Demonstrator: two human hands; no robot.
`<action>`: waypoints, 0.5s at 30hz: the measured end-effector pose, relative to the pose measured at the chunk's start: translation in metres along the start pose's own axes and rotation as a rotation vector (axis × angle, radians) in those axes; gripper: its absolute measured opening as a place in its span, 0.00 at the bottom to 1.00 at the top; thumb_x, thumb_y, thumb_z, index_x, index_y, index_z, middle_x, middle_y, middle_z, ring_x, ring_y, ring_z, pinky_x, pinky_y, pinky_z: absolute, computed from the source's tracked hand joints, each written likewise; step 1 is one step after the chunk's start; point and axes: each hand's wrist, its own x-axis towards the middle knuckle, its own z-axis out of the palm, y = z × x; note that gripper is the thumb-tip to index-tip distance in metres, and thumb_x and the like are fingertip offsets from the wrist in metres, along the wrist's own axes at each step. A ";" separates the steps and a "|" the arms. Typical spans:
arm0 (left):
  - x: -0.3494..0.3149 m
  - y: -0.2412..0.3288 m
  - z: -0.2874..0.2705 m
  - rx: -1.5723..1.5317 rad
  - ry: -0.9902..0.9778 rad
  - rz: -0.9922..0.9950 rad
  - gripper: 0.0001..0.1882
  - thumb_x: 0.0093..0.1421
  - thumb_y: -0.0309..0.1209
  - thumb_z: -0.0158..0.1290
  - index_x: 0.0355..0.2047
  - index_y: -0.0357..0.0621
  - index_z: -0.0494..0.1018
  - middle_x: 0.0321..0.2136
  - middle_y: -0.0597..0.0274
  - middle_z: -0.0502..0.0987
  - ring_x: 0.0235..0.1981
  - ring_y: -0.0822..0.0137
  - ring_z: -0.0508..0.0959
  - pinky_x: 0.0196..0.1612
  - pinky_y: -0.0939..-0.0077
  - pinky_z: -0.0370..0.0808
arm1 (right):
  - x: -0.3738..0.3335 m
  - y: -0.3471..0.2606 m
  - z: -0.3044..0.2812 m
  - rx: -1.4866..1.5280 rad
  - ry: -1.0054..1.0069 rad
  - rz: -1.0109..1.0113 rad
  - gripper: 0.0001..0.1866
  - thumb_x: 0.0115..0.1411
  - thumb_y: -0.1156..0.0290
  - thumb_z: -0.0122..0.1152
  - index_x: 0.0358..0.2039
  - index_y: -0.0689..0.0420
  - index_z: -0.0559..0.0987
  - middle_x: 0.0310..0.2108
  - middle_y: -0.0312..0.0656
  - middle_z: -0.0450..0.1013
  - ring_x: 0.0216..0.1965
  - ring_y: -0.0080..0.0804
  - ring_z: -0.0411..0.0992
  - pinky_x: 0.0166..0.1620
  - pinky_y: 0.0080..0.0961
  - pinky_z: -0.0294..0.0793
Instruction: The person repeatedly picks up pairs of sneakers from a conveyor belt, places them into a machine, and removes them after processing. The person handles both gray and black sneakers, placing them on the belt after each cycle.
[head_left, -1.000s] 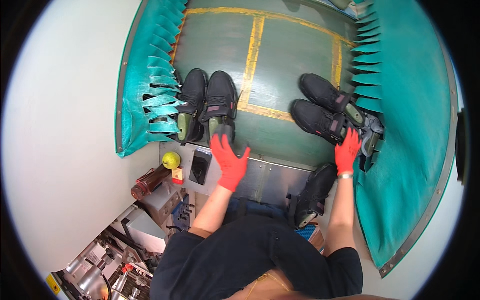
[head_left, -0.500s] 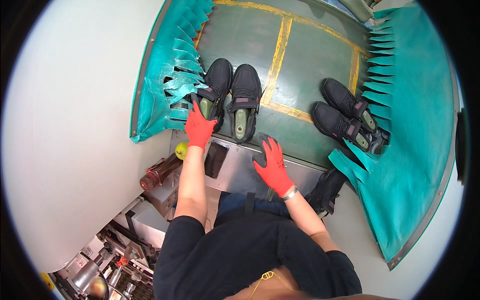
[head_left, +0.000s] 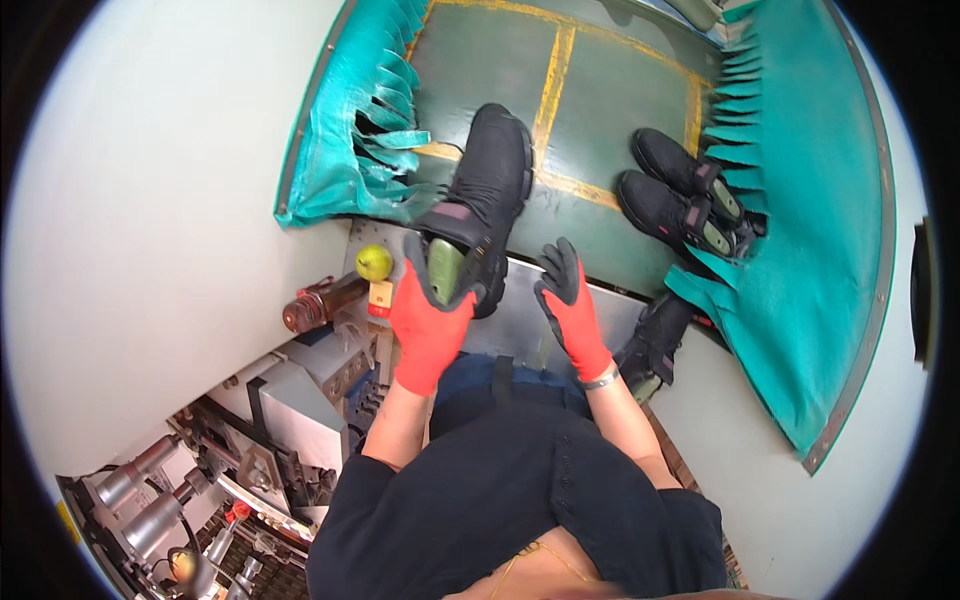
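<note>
My left hand (head_left: 432,325), in a red glove with dark fingers, grips a black lace-up shoe (head_left: 490,165) by its heel end. The shoe is raised above the near edge of the green belt (head_left: 590,110), toe pointing away from me, with a green shoe last (head_left: 445,270) inside. To its right, my right hand (head_left: 572,310), gloved alike, is open and holds nothing, its fingers apart. The second shoe of this pair cannot be seen; the raised shoe covers that spot.
Two black shoes (head_left: 655,205) with green lasts stand at the belt's right. Slit teal curtains (head_left: 830,200) hang on both sides. Another black shoe (head_left: 655,340) lies near my right forearm. A yellow-green fruit (head_left: 374,262) and a brown bottle (head_left: 318,306) are at left, above machinery (head_left: 150,500).
My left hand has taken hold of a shoe and lifted it toward me off the belt. My right hand has shifted slightly right and stays open.
</note>
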 end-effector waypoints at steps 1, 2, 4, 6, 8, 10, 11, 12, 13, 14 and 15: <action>-0.022 0.003 0.003 0.028 -0.042 0.029 0.52 0.47 0.35 0.73 0.69 0.32 0.61 0.59 0.39 0.75 0.58 0.44 0.77 0.59 0.55 0.74 | -0.005 0.011 -0.009 0.073 -0.033 0.035 0.46 0.66 0.73 0.62 0.79 0.53 0.49 0.74 0.46 0.58 0.72 0.39 0.61 0.70 0.34 0.61; -0.043 0.004 0.010 0.054 -0.083 0.064 0.48 0.47 0.40 0.74 0.63 0.27 0.67 0.56 0.35 0.75 0.55 0.37 0.76 0.57 0.50 0.74 | -0.012 0.018 -0.013 0.103 -0.028 0.041 0.46 0.66 0.74 0.62 0.79 0.53 0.49 0.74 0.45 0.58 0.71 0.37 0.61 0.70 0.33 0.62; -0.086 -0.008 0.036 0.216 -0.122 0.178 0.45 0.48 0.42 0.72 0.61 0.29 0.69 0.55 0.37 0.75 0.54 0.38 0.77 0.55 0.48 0.75 | -0.027 0.031 -0.023 0.165 -0.019 0.057 0.46 0.66 0.74 0.62 0.79 0.53 0.48 0.73 0.44 0.59 0.71 0.35 0.62 0.68 0.31 0.64; -0.109 -0.013 0.062 0.248 -0.268 0.198 0.42 0.50 0.43 0.70 0.61 0.34 0.70 0.58 0.41 0.74 0.57 0.43 0.75 0.55 0.49 0.75 | -0.049 0.088 -0.070 0.162 0.029 0.106 0.44 0.66 0.76 0.60 0.78 0.56 0.51 0.72 0.44 0.62 0.70 0.33 0.63 0.68 0.30 0.65; -0.134 -0.025 0.092 0.356 -0.360 0.226 0.40 0.53 0.44 0.69 0.62 0.39 0.71 0.61 0.42 0.72 0.58 0.44 0.73 0.56 0.51 0.74 | -0.070 0.121 -0.101 0.161 0.055 0.174 0.41 0.66 0.78 0.60 0.77 0.59 0.54 0.71 0.45 0.62 0.71 0.35 0.62 0.71 0.33 0.61; -0.156 -0.030 0.118 0.469 -0.529 0.256 0.38 0.54 0.45 0.68 0.63 0.44 0.71 0.63 0.42 0.69 0.59 0.44 0.72 0.57 0.51 0.73 | -0.081 0.141 -0.118 0.029 0.062 0.158 0.38 0.66 0.75 0.63 0.74 0.59 0.59 0.69 0.46 0.65 0.69 0.35 0.65 0.70 0.34 0.64; -0.164 -0.032 0.129 0.526 -0.612 0.271 0.38 0.55 0.45 0.68 0.63 0.47 0.71 0.64 0.42 0.68 0.59 0.44 0.71 0.58 0.52 0.73 | -0.084 0.146 -0.125 -0.135 0.042 0.106 0.37 0.66 0.74 0.64 0.73 0.59 0.61 0.69 0.45 0.66 0.68 0.35 0.65 0.69 0.34 0.64; -0.170 -0.035 0.137 0.535 -0.590 0.254 0.38 0.55 0.45 0.68 0.63 0.48 0.72 0.66 0.41 0.66 0.59 0.44 0.71 0.58 0.52 0.73 | -0.086 0.151 -0.132 -0.300 0.019 0.055 0.36 0.66 0.73 0.64 0.72 0.60 0.62 0.68 0.45 0.66 0.67 0.35 0.66 0.69 0.34 0.65; -0.175 -0.040 0.144 0.544 -0.574 0.244 0.37 0.55 0.46 0.68 0.63 0.49 0.72 0.67 0.40 0.64 0.59 0.44 0.70 0.58 0.52 0.72 | -0.085 0.158 -0.135 -0.308 0.067 0.034 0.33 0.67 0.71 0.64 0.71 0.60 0.64 0.67 0.44 0.67 0.66 0.35 0.67 0.68 0.33 0.66; -0.178 -0.039 0.146 0.553 -0.555 0.231 0.37 0.55 0.46 0.68 0.64 0.50 0.72 0.68 0.40 0.62 0.60 0.44 0.69 0.58 0.52 0.72 | -0.085 0.155 -0.138 -0.213 0.055 0.081 0.35 0.67 0.72 0.64 0.72 0.60 0.63 0.68 0.44 0.67 0.67 0.35 0.66 0.69 0.32 0.64; -0.181 -0.037 0.146 0.540 -0.602 0.212 0.36 0.55 0.45 0.68 0.64 0.53 0.72 0.70 0.38 0.59 0.63 0.41 0.67 0.61 0.49 0.70 | -0.086 0.151 -0.141 -0.118 0.044 0.129 0.36 0.67 0.73 0.64 0.73 0.60 0.61 0.68 0.44 0.66 0.68 0.34 0.65 0.70 0.31 0.63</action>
